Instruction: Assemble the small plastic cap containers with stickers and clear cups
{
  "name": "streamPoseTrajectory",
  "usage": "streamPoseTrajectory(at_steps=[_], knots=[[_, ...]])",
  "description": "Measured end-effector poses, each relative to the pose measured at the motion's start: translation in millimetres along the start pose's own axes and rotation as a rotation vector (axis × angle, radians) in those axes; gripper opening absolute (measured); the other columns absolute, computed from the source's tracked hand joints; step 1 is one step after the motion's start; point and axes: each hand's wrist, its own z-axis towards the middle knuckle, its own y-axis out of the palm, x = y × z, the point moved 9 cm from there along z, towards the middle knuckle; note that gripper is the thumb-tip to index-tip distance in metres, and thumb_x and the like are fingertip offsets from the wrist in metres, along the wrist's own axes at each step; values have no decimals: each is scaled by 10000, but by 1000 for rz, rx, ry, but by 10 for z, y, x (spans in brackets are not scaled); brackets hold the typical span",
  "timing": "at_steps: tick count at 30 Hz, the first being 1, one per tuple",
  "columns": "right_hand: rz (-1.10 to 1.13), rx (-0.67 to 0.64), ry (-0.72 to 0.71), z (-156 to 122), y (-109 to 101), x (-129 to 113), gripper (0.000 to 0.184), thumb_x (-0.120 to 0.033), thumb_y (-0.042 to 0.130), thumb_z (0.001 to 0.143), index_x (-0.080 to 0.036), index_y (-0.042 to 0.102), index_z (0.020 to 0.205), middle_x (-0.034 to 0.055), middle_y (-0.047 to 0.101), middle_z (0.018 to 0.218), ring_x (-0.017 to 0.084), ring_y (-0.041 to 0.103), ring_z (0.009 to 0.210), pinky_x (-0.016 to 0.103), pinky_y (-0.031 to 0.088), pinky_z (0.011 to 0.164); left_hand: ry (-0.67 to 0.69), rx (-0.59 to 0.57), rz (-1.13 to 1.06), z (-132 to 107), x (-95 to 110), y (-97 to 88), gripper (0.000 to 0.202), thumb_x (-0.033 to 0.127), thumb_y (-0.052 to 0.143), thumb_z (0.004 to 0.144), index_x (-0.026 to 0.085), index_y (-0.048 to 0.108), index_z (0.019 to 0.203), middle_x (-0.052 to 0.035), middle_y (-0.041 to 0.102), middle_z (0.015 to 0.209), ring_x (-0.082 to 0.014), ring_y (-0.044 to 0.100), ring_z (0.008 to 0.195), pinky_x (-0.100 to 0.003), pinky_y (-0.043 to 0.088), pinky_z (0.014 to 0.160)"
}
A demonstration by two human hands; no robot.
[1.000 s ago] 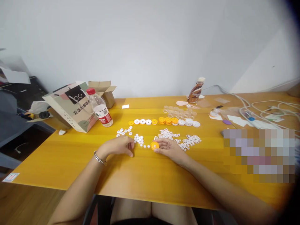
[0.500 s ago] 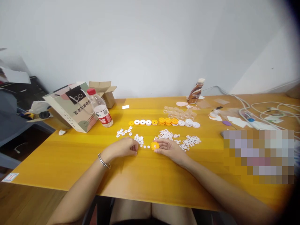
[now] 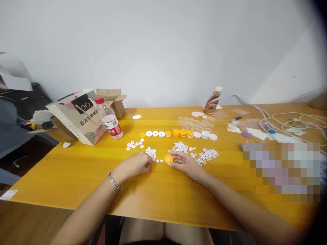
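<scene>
Yellow-brown desk (image 3: pixel 184 204), one, spans lower frame; pixelated blocks mask part at right. Row of discs (image 3: pixel 161 134), mid-frame: eleven places, some stacked. Hands, two: left hand (image 3: pixel 136 164) curled, left of centre, fingertips hidden, cannot tell if holding anything; right hand (image 3: pixel 187 164) pinching one orange disc (image 3: pixel 168 159), below frame centre, face toward camera, outline round. Small white pieces (image 3: pixel 157 161): two apart, between hands; others overlap, uncountable.

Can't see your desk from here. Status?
Right hand holds orange disc. Left hand curled by white pieces, contents hidden. Two loose pieces between hands.
</scene>
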Motion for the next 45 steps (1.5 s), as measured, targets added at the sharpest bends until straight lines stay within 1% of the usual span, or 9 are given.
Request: streamPoseTrajectory(at_steps=[5, 10, 16, 22, 30, 36, 40, 42, 45], knots=[[21, 5, 12, 2, -5, 14, 447, -292, 700, 579, -194, 567, 994, 42, 623, 933, 135, 593, 784, 335, 438, 839, -47, 117, 284, -69, 261, -40, 208, 17, 378, 742, 99, 551, 822, -107, 586, 788, -194, 555, 696, -299, 434, 644], [37, 0, 11, 14, -14, 22, 439, -295, 706, 575, -186, 571, 979, 47, 629, 924, 145, 596, 811, 340, 436, 850, -77, 118, 373, -120, 359, -62, 251, -20, 340, 760, 83, 529, 889, -122, 564, 833, -214, 554, 746, -318, 451, 653], [21, 9, 12, 12, -33, 11, 441, -317, 703, 578, -191, 578, 982, 52, 629, 947, 151, 600, 812, 358, 435, 862, -24, 135, 203, -160, 285, -86, 235, 0, 328, 779, 118, 529, 811, -83, 551, 797, -162, 539, 673, -280, 437, 649], [34, 13, 15, 15, -32, 27, 447, -318, 712, 569, -196, 580, 979, 48, 631, 938, 155, 602, 822, 356, 436, 865, -71, 111, 15, -90, 118, -74, 199, 33, 363, 758, 129, 533, 799, -73, 560, 811, -157, 532, 678, -270, 416, 631], [48, 4, 21, 8, -19, 27, 457, -312, 711, 571, -188, 570, 988, 50, 631, 949, 152, 600, 827, 357, 427, 871, -125, 68, 27, -65, 83, -15, 196, 31, 378, 715, 120, 547, 760, -88, 567, 761, -179, 532, 675, -282, 405, 629], [38, 14, 17, 15, -31, 19, 453, -314, 708, 574, -195, 571, 989, 47, 633, 935, 156, 603, 826, 356, 431, 868, -51, 135, 75, -38, 210, -82, 200, 69, 352, 798, 124, 539, 842, -91, 549, 819, -183, 538, 729, -305, 422, 691], [33, 23, -9, 17, -50, 4, 458, -308, 703, 582, -208, 560, 1005, 35, 627, 919, 146, 604, 792, 352, 441, 851, 44, 250, 65, -63, 325, -250, 222, 174, 343, 860, 164, 565, 876, -79, 554, 882, -183, 533, 824, -317, 410, 765], [31, 21, -29, 14, -48, -18, 455, -312, 698, 589, -217, 554, 1010, 31, 624, 917, 147, 603, 794, 352, 443, 848, 56, 311, -32, -83, 335, -336, 228, 208, 354, 866, 187, 578, 906, -63, 580, 875, -171, 539, 831, -309, 404, 787], [33, 16, -54, 7, -31, -54, 449, -323, 689, 601, -217, 548, 1014, 36, 620, 927, 152, 598, 828, 346, 436, 858, 54, 347, -301, -74, 301, -381, 207, 233, 404, 850, 195, 592, 929, -30, 626, 867, -134, 563, 783, -259, 422, 753]])
